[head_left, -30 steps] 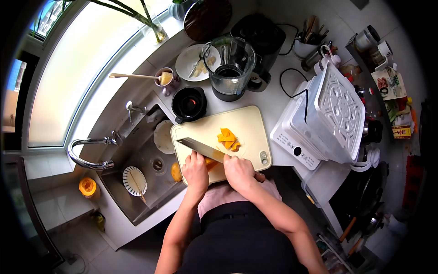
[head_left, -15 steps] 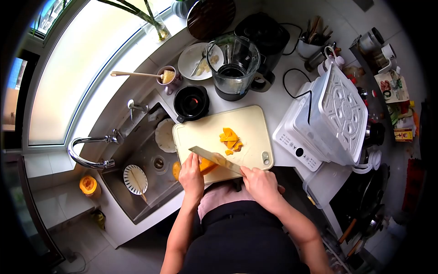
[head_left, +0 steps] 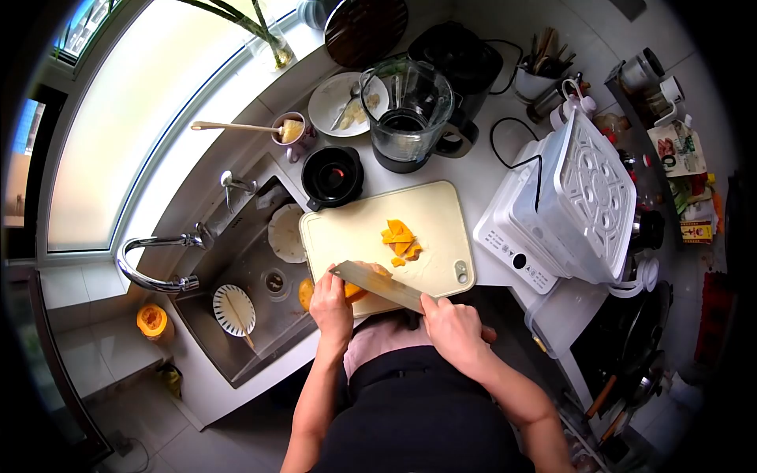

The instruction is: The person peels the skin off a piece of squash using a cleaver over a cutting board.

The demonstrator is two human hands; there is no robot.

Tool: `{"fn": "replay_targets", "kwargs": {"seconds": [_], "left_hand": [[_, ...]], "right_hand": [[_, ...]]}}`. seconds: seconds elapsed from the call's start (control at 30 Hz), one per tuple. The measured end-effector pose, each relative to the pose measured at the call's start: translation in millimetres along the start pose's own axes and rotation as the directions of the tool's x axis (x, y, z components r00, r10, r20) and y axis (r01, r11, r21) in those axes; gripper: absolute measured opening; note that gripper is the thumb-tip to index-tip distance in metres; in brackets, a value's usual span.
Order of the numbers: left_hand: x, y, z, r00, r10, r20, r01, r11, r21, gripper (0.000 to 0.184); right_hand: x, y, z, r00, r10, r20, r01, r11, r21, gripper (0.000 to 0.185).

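My right hand (head_left: 456,329) is wrapped round the handle of a wide-bladed kitchen knife (head_left: 386,287). The blade slants up and left over a chunk of orange pumpkin (head_left: 353,293), hiding part of it. Curled on the left end of that chunk, my left hand (head_left: 331,306) holds it at the near edge of the cream cutting board (head_left: 335,232). Several cut pumpkin pieces (head_left: 400,236) lie in a small heap on the board, beyond the blade. Another bit of pumpkin (head_left: 305,293) shows just left of my left hand.
A sink (head_left: 225,363) with a striped dish (head_left: 234,310) lies to the left. Behind the board stand a black bowl (head_left: 332,177), a glass blender jug (head_left: 406,118) and a plate (head_left: 322,106). A white appliance (head_left: 516,252) stands right. A cut pumpkin (head_left: 153,322) sits far left.
The knife has tilted, so more of its flat side shows. My right hand has shifted slightly right and down, while my left hand stays on the pumpkin chunk.
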State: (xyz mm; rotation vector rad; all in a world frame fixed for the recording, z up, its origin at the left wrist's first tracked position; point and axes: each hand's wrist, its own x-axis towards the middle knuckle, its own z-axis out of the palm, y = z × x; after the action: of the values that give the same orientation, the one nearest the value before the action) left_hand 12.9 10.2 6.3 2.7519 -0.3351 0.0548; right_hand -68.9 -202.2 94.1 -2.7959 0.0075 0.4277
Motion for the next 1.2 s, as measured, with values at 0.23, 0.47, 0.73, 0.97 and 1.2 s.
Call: {"fn": "replay_targets", "kwargs": {"seconds": [0.23,0.47,0.73,0.97,1.2], "left_hand": [[3,1,-2,1.000,-0.018,0.018,0.019,1.000,-0.021,0.032],[2,4,11,1.000,0.007,0.003,-0.007,0.997,0.074,0.034],[2,2,9,0.995,0.010,-0.096,-0.009,1.000,0.010,0.037],[-3,-6,6,0.997,0.013,-0.076,-0.015,0.999,-0.030,0.040],[-4,-8,6,0.994,0.037,-0.105,-0.044,0.997,-0.069,0.041]], "right_hand": [[4,-8,14,0.999,0.045,-0.010,-0.045,0.999,-0.025,0.024],[38,-20,43,0.994,0.019,-0.105,-0.025,0.998,-0.056,0.030],[25,-4,13,0.993,0.113,0.038,-0.116,0.991,0.072,0.013],[63,-18,41,0.998,0.055,-0.028,-0.050,0.988,0.146,0.012],[32,6,27,0.989,0.135,0.065,-0.146,0.967,0.209,0.014]]}}
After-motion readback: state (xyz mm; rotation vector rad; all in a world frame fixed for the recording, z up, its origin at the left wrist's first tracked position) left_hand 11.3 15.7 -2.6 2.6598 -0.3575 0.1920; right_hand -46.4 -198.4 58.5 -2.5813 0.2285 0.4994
